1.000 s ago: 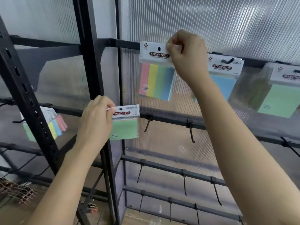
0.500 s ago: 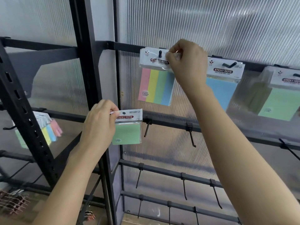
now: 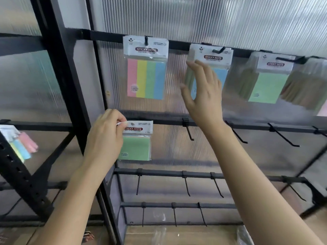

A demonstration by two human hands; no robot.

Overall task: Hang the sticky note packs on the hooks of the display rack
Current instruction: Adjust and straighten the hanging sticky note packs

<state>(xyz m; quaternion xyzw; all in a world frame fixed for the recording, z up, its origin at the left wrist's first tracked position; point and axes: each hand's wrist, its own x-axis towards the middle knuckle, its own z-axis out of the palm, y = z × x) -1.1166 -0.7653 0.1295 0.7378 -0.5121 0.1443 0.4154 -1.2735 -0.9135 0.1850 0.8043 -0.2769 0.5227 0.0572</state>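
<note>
Ahead of me a ribbed translucent plastic wall panel (image 3: 230, 18) fills the upper right of the frame and runs down behind everything I face. A small pale chip (image 3: 107, 93) marks it left of centre. At upper left a plain pale grey wall strip (image 3: 77, 15) stands beside a second cloudy panel (image 3: 35, 76), with blurred teal and brown shapes showing through. Along the bottom edge I see a brown cardboard-coloured floor (image 3: 185, 235). Crumpled clear plastic wrap (image 3: 245, 236) lies on it at lower right. A small reddish object (image 3: 89, 236), too blurred to identify, sits at bottom left. A thin black cable (image 3: 12, 207) curves at far lower left.
</note>
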